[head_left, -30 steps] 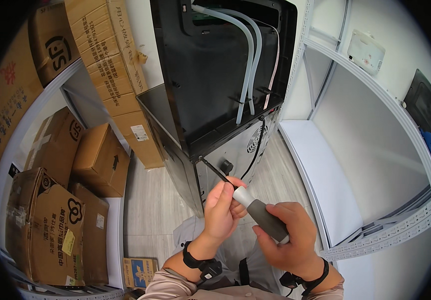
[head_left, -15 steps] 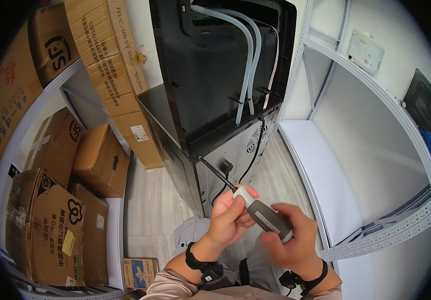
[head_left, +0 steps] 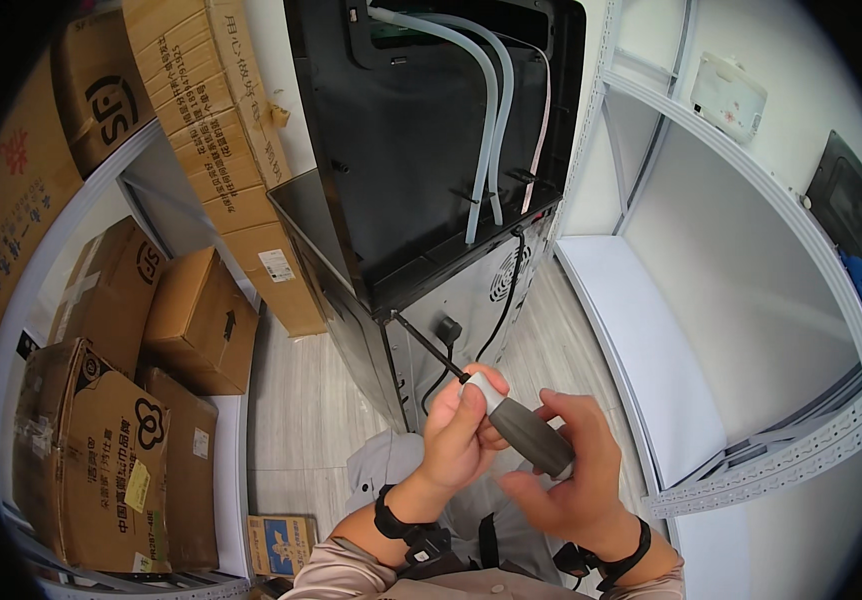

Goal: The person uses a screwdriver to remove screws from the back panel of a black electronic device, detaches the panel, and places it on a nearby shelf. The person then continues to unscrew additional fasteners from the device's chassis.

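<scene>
My left hand (head_left: 459, 425) is closed around the white collar of a screwdriver (head_left: 531, 437) with a thick grey handle. Its long dark shaft slants up and away, and the tip meets the corner of a tall black appliance (head_left: 421, 150), at the top left of the grey lower back panel (head_left: 421, 350). Beside the handle's rear end is my right hand (head_left: 586, 470), thumb and fingers spread, not wrapped around it. On the appliance's upper back hang two pale hoses (head_left: 486, 150) and a thin light strip. The screw head, if any, is too small to make out.
A black cable (head_left: 513, 300) and a plug (head_left: 448, 329) hang at the lower panel. Cardboard boxes (head_left: 196, 320) fill the left shelf; a tall carton (head_left: 221, 150) leans beside the appliance. To the right stands a white metal shelf (head_left: 641, 350). A small box (head_left: 283, 545) lies at lower left.
My right hand has loosened from the handle's end, its fingers now further apart. The left hand keeps its grip, and the tip stays at the same corner. The view has shifted slightly.
</scene>
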A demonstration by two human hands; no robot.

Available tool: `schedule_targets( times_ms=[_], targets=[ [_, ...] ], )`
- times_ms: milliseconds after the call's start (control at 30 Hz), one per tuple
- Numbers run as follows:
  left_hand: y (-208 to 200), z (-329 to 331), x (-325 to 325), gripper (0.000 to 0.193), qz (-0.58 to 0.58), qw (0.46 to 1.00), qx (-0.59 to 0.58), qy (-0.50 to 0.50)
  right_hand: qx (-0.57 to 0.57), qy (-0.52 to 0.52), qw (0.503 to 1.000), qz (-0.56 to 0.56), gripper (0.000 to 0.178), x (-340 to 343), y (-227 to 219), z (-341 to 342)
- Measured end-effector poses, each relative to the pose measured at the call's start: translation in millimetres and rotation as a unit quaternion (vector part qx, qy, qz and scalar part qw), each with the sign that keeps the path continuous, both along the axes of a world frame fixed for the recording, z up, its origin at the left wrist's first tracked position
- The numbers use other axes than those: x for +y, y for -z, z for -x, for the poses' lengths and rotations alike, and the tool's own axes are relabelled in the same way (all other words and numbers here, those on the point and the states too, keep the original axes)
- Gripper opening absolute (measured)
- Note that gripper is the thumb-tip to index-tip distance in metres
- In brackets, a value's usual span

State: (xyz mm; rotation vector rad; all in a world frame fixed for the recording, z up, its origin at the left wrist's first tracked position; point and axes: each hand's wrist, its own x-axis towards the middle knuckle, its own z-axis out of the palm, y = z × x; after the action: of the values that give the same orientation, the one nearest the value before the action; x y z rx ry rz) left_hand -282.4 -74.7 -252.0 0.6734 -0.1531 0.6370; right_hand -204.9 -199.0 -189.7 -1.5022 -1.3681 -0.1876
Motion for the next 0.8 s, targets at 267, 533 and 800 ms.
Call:
schedule_targets(
  times_ms=[267, 533, 800],
  targets=[
    [3, -3, 2, 0.037, 0.027, 0.998, -0.053, 0.014, -0.069, -0.015, 0.997, 0.020, 0.044, -2, 6, -2],
    [4, -1, 2, 0.038, 0.004, 1.000, 0.003, -0.017, -0.096, -0.028, 0.995, 0.002, 0.050, 1, 7, -1],
    [-3, 5, 3, 0.030, 0.028, 0.999, -0.015, 0.006, 0.014, -0.028, 0.997, 0.069, 0.047, -3, -4, 8]
  ],
)
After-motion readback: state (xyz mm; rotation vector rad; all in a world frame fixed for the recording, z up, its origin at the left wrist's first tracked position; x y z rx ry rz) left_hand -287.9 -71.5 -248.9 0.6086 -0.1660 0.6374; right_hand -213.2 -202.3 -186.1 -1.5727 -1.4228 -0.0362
